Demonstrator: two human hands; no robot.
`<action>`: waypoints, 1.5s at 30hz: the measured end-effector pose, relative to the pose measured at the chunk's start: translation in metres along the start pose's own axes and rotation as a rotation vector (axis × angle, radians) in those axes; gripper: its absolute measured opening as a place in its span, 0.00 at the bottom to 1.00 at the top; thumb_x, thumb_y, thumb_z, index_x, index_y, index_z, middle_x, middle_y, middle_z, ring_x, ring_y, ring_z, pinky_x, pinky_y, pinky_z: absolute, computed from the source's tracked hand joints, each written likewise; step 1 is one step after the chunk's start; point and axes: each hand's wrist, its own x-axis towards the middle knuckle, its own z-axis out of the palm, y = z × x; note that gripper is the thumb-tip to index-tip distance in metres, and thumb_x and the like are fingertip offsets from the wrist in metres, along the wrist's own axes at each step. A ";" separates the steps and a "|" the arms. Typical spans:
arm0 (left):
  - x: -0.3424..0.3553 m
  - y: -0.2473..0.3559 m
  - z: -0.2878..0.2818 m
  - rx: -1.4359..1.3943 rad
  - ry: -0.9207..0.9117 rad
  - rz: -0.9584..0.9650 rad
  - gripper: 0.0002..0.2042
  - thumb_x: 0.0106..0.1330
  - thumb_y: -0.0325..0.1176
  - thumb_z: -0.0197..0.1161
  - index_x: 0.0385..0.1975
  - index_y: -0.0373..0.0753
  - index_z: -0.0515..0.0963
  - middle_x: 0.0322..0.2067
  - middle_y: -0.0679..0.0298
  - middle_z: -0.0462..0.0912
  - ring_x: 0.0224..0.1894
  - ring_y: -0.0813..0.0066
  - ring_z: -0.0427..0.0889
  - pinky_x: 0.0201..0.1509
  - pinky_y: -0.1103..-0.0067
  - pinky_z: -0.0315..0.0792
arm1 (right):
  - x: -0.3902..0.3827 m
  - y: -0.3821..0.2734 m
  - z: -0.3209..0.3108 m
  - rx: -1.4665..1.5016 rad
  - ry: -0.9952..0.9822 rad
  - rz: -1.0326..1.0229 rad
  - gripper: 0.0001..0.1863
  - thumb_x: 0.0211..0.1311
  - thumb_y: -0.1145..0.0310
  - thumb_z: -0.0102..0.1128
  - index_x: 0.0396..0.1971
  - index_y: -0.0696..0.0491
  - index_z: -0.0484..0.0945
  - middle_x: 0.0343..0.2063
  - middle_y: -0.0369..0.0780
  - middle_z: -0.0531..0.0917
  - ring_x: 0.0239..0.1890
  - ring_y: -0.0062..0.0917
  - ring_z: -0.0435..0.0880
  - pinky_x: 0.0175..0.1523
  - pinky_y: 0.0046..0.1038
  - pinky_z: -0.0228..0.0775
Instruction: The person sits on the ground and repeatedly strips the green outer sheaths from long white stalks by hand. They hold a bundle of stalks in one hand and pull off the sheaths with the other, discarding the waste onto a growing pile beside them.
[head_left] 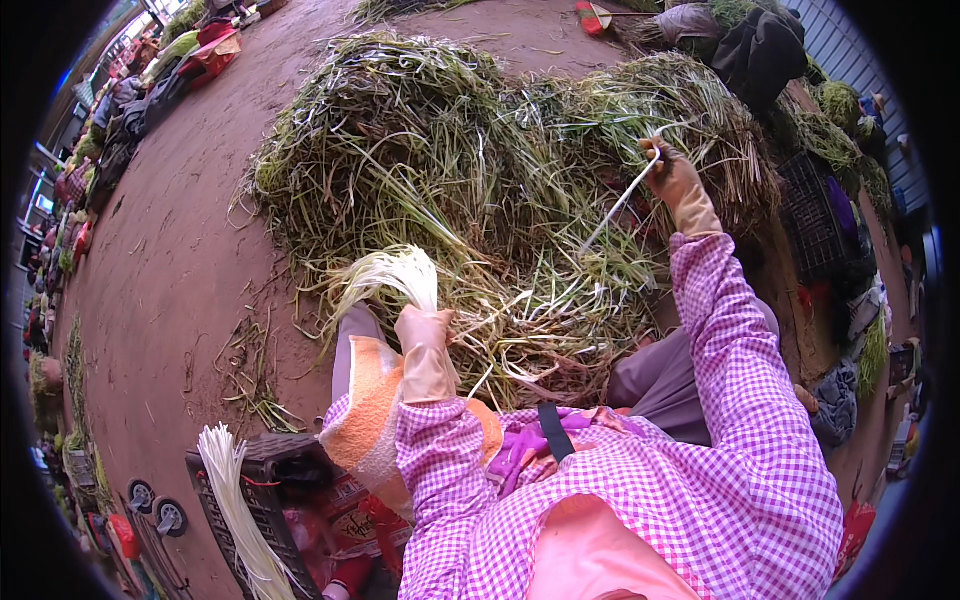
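My left hand [425, 335], in a tan rubber glove, is closed around a bunch of spring onions [395, 275]. Their thin, pale stalks fan out to the upper left above my lap. Out to the right, my right hand [675, 180] wears a similar glove and grips a single spring onion stalk [625, 200]. It slants down to the left from my fingers, over the heap of green stalks and leaves [440, 150]. Loose trimmed leaves [530, 330] lie between my knees. An orange and white towel [375, 375] covers my left thigh.
At my lower left stands a black crate [215, 500], with a bundle of white stalks [240, 510] along it. Another dark crate [805, 215] is at the right. A dark cloth [765, 55] drapes over things at the far right. Small wheels [170, 517] show at the lower left.
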 end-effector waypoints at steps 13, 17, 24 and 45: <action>-0.006 -0.014 0.029 -1.124 -0.502 -0.282 0.08 0.67 0.26 0.58 0.38 0.27 0.77 0.36 0.50 0.84 0.36 0.62 0.85 0.44 0.70 0.83 | -0.038 0.299 0.133 -0.189 -0.228 0.611 0.15 0.73 0.58 0.49 0.42 0.55 0.79 0.28 0.38 0.85 0.20 0.18 0.80 0.30 0.27 0.79; -0.007 0.011 0.000 -1.240 -0.160 0.188 0.05 0.68 0.27 0.58 0.39 0.35 0.77 0.40 0.54 0.85 0.26 0.79 0.80 0.36 0.75 0.82 | 0.001 0.323 0.092 -0.657 0.103 0.376 0.11 0.70 0.68 0.54 0.48 0.52 0.78 0.39 0.38 0.85 0.28 0.23 0.84 0.31 0.23 0.78; 0.008 0.027 -0.004 -1.506 -0.020 0.103 0.28 0.69 0.24 0.51 0.68 0.34 0.51 0.51 0.53 0.80 0.23 0.86 0.74 0.34 0.85 0.78 | 0.026 0.324 0.085 -1.887 -0.349 0.217 0.14 0.60 0.54 0.63 0.43 0.43 0.85 0.39 0.39 0.86 0.44 0.31 0.84 0.52 0.32 0.73; -0.002 0.009 0.021 -0.818 -0.045 -0.015 0.11 0.60 0.24 0.69 0.42 0.30 0.81 0.26 0.58 0.84 0.19 0.77 0.78 0.20 0.84 0.73 | -0.135 0.247 0.114 -1.369 -0.600 -0.224 0.10 0.62 0.65 0.65 0.39 0.54 0.82 0.29 0.38 0.87 0.26 0.20 0.83 0.33 0.26 0.78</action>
